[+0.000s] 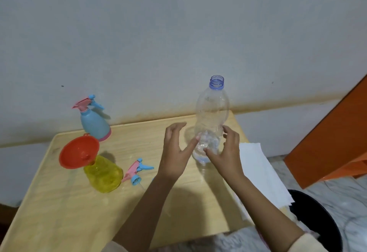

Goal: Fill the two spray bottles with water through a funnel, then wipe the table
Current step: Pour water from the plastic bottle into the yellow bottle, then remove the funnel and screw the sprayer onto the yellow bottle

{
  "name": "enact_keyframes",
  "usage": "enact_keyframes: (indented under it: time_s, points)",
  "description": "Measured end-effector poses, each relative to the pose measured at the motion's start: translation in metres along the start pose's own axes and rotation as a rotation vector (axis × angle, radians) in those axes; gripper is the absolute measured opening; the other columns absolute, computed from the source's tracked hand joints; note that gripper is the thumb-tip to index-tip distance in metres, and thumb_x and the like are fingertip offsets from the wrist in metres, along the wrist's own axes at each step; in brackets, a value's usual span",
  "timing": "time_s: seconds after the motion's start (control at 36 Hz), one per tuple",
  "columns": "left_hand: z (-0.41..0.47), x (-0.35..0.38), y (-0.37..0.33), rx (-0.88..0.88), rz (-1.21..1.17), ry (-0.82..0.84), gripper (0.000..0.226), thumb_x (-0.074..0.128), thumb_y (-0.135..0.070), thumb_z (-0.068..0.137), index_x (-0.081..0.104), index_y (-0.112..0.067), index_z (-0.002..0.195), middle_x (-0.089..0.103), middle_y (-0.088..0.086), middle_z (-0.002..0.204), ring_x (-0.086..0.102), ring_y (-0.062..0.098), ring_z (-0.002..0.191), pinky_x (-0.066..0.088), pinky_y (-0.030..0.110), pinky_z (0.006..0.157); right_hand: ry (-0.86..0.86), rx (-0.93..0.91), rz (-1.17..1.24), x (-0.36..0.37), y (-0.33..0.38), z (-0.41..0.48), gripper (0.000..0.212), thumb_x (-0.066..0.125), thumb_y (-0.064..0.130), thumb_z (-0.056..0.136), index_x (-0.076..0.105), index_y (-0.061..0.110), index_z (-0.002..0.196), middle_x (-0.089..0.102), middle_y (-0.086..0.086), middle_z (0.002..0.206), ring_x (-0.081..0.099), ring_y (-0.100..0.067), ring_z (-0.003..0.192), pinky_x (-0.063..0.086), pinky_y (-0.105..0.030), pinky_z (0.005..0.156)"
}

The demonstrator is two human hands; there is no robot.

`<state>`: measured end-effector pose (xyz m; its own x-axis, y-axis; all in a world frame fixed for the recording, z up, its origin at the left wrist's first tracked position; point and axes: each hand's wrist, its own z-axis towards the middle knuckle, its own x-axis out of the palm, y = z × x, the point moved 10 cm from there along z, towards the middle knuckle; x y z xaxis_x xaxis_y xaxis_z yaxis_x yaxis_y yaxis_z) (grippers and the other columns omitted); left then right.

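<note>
1. Head view: you have both hands at the base of the clear water bottle (211,120), which stands upright and uncapped on the desk (65,208) with only a little water at the bottom.
2. Your left hand (176,148) is spread wide, thumb tip touching the bottle's lower side; your right hand (226,152) cups the other side loosely, fingers open. Neither grip is closed on the bottle.
3. The yellow spray bottle (104,174) stands at the left with the orange funnel (79,152) seated in its neck; its spray head (137,170) lies beside it on the desk.
4. The blue spray bottle (94,120) stands further back with its head on, so it looks finished.
5. By my reading, the pouring into the yellow one is about done: next lift out the funnel, screw on the head, then take the paper towel (262,172) at the right edge.
</note>
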<state>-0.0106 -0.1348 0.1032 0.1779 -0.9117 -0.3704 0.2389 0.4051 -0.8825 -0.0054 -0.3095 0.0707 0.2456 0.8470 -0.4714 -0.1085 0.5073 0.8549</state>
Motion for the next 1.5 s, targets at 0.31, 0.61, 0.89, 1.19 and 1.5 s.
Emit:
enact_keyframes:
  time_s: [0.31,0.61,0.89,1.19,1.5]
  points:
    - [-0.103,-0.168,0.111,-0.114,0.224,-0.41,0.057,0.063,-0.047,0.072,0.055,-0.007,0.111,0.051,0.009,0.108,0.048,0.025,0.101,0.043,0.038,0.089,0.059,-0.019,0.013,0.095,0.06,-0.065,0.047,0.075,0.014,0.076,0.049,0.016,0.115,0.049,0.005,0.111,0.048,-0.008,0.107,0.043,-0.028,0.091]
    - [-0.075,-0.232,0.19,-0.325,0.093,-0.149,0.09,0.065,-0.06,0.055,0.05,-0.003,0.122,0.052,0.013,0.117,0.05,0.026,0.11,0.043,0.042,0.093,0.442,-0.086,0.07,0.245,0.178,-0.075,0.113,0.086,0.046,0.055,0.023,0.017,0.145,0.034,0.004,0.139,0.037,-0.007,0.126,0.037,-0.027,0.103]
    - [-0.057,-0.22,0.202,-0.279,-0.083,-0.067,0.047,0.07,-0.048,0.06,0.05,-0.043,0.102,0.062,0.002,0.108,0.06,0.022,0.104,0.048,0.048,0.092,0.33,-0.05,0.028,0.251,0.195,-0.074,0.103,0.086,0.043,0.059,0.03,0.019,0.141,0.042,0.004,0.138,0.041,-0.01,0.123,0.031,-0.017,0.092]
    - [-0.055,-0.216,0.209,-0.252,-0.121,-0.049,0.053,0.072,-0.047,0.061,0.049,-0.046,0.11,0.057,-0.002,0.113,0.057,0.019,0.11,0.048,0.049,0.092,0.312,-0.026,0.032,0.245,0.201,-0.076,0.1,0.086,0.043,0.059,0.031,0.021,0.14,0.043,0.006,0.137,0.042,-0.007,0.12,0.034,-0.018,0.092]
    - [-0.058,-0.213,0.213,-0.255,-0.192,-0.056,0.049,0.076,-0.043,0.063,0.054,-0.044,0.107,0.055,-0.015,0.109,0.057,0.019,0.11,0.047,0.05,0.095,0.378,-0.022,-0.003,0.249,0.196,-0.081,0.1,0.086,0.038,0.061,0.028,0.021,0.141,0.041,0.004,0.138,0.04,-0.009,0.122,0.032,-0.018,0.091]
